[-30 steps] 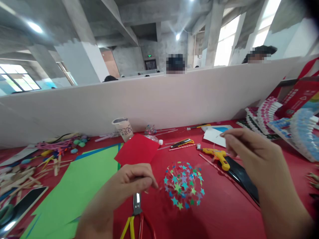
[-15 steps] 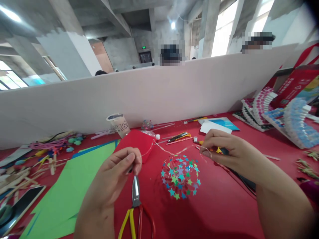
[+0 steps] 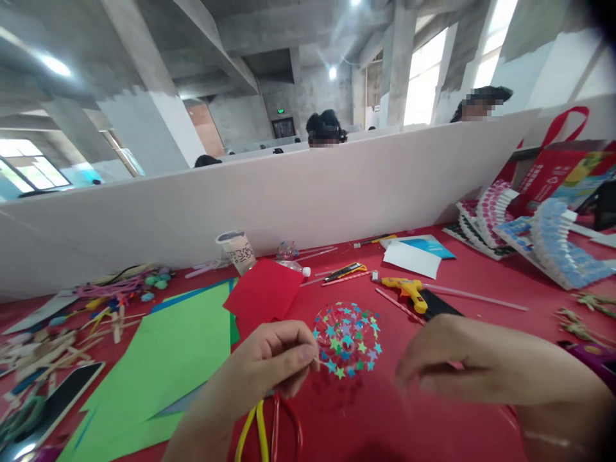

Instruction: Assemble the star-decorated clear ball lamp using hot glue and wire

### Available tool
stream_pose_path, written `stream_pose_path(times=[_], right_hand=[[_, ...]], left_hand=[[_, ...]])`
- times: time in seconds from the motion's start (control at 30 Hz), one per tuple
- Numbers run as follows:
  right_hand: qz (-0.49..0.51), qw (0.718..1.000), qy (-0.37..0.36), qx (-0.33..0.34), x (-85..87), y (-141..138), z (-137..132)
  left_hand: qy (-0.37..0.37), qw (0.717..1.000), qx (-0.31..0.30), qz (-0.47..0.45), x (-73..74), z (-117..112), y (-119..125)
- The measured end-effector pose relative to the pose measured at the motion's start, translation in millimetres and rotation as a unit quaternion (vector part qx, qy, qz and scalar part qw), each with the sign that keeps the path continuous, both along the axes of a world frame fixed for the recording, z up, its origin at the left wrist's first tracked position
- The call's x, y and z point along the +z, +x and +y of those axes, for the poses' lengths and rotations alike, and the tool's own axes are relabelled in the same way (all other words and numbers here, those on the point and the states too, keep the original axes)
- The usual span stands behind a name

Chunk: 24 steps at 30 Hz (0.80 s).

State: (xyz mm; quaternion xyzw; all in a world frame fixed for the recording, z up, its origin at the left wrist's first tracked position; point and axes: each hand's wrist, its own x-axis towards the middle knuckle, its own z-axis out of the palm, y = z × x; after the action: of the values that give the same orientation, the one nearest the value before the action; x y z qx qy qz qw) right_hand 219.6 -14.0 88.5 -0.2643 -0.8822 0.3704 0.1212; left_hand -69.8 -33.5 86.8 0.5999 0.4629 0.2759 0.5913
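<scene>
My left hand (image 3: 289, 359) is closed in a pinch, with a short pale end of thin string (image 3: 321, 364) showing at the fingertips. Right beside it on the red table lies a clear domed piece covered with blue, green and purple stars (image 3: 347, 340). Scissors with yellow and red handles (image 3: 262, 427) lie under my left hand, their blades hidden by it. My right hand (image 3: 447, 359) hovers to the right of the starry piece, fingers curled down and blurred by motion. Whether it holds any string cannot be made out.
Green paper (image 3: 168, 359) and red paper (image 3: 264, 292) lie left of centre, sticks (image 3: 62, 346) beyond. A yellow glue gun (image 3: 407, 290), a utility knife (image 3: 345, 273) and a paper cup (image 3: 237, 251) stand or lie toward the white partition (image 3: 337, 192). Paper fans (image 3: 558, 244) are at right.
The string stretched between both hands is no longer seen spanning them. My left hand has moved right and down to the starry piece; my right hand has come lower, uncovering the glue gun.
</scene>
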Motion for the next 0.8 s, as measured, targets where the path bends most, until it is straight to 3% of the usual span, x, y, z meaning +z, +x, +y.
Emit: stream_pose_path(times=[0.1,0.17,0.27,0.43,0.53,0.8], right_hand=[[0.067,0.986,0.021,-0.149,-4.5,-3,-3],[0.117,0.973,0.023,-0.197,-8.4,-14,-7],[0.134,0.98,0.01,-0.145,-11.7,-41,-22],[0.1,0.972,0.067,-0.204,-18.6,-72,-54],[0.094,0.969,0.086,-0.21,-28.2,-74,-66],[0.08,0.984,0.076,-0.141,-51.3,-51,-77]], left_hand=[[0.056,0.997,0.008,0.057,-1.5,-6,6],[0.096,0.991,0.022,0.09,-2.9,-10,12],[0.124,0.986,0.021,0.107,-4.4,-20,24],[0.124,0.989,0.005,0.084,-8.9,-43,36],[0.079,0.995,0.007,0.058,-16.9,-56,36],[-0.01,0.999,0.008,-0.029,-51.5,-72,19]])
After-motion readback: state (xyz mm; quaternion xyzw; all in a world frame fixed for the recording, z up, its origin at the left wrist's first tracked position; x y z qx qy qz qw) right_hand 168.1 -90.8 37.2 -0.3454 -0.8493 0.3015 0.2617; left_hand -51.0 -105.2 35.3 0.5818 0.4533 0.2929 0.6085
